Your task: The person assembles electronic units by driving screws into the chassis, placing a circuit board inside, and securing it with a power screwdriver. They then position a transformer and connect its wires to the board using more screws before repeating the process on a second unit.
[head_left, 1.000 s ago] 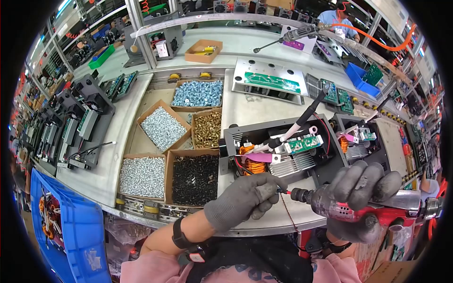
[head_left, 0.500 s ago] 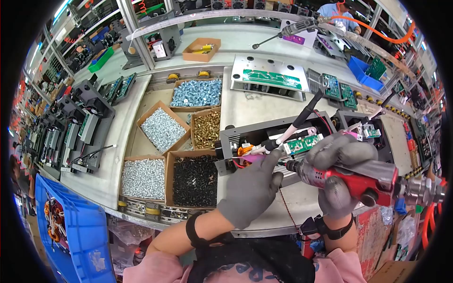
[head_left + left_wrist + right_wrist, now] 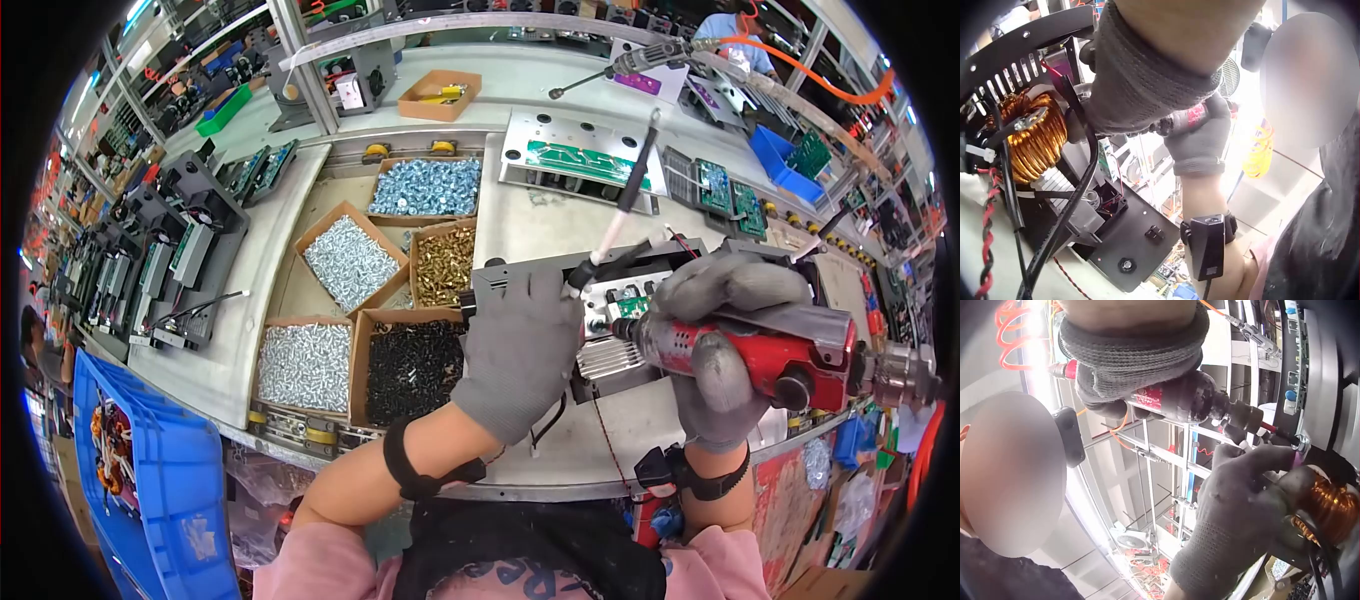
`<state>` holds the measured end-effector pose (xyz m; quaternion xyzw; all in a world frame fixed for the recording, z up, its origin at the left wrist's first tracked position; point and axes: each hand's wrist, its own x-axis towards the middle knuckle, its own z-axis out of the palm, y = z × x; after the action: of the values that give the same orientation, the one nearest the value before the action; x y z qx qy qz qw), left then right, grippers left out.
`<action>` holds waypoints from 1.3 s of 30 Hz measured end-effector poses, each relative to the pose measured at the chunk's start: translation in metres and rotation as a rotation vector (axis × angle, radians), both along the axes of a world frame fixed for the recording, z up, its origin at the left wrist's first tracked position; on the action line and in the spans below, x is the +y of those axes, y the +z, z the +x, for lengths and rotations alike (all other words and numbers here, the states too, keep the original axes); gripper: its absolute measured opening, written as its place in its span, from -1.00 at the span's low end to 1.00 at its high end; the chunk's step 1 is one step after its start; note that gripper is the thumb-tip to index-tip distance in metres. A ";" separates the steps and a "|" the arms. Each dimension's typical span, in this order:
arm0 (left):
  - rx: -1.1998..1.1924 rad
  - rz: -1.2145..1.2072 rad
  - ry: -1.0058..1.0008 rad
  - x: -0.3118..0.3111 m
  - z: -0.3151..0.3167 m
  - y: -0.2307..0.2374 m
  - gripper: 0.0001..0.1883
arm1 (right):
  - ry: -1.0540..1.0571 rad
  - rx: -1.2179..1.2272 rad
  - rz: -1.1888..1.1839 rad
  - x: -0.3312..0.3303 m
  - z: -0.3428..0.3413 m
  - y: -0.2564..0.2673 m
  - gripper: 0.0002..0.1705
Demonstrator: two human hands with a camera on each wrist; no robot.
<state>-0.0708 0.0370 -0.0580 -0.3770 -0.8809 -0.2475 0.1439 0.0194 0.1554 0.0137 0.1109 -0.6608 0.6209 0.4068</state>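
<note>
My gloved right hand (image 3: pixel 718 385) grips a red power screwdriver (image 3: pixel 790 365) with an air hose at its tail. In the right wrist view its bit (image 3: pixel 1285 434) points into a grey metal case (image 3: pixel 492 283), its tip right at a shiny metal fitting (image 3: pixel 1302 444). Beside that tip, my gloved left hand (image 3: pixel 522 350) pinches a purple-sleeved lead (image 3: pixel 1298 460) between finger and thumb. A copper-wound coil (image 3: pixel 1038 140) sits in the case under the left hand. Next to the driver's nose are a green circuit board (image 3: pixel 630 302) and a finned heatsink (image 3: pixel 610 358).
Cardboard boxes of black screws (image 3: pixel 415 370), silver screws (image 3: pixel 305 365), brass screws (image 3: pixel 447 262) and blue-tinted screws (image 3: pixel 425 187) stand left of the case. A thick black-and-white cable (image 3: pixel 625 200) rises from the case. A blue crate (image 3: pixel 180 470) stands at the lower left.
The driver and both hands moved from the bench's front edge into the case. My left hand left the bit tip for the purple-sleeved lead, and the thick cable now stands more upright.
</note>
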 end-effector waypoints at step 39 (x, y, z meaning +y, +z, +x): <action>-1.652 0.782 -0.634 0.015 0.016 0.047 -0.65 | -0.044 0.266 -0.089 0.020 0.044 0.048 -0.57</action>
<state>-0.0545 0.0523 -0.0108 -0.2297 -0.4168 -0.7376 -0.4791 0.0632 0.1755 0.0614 0.1594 -0.5753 0.6202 0.5088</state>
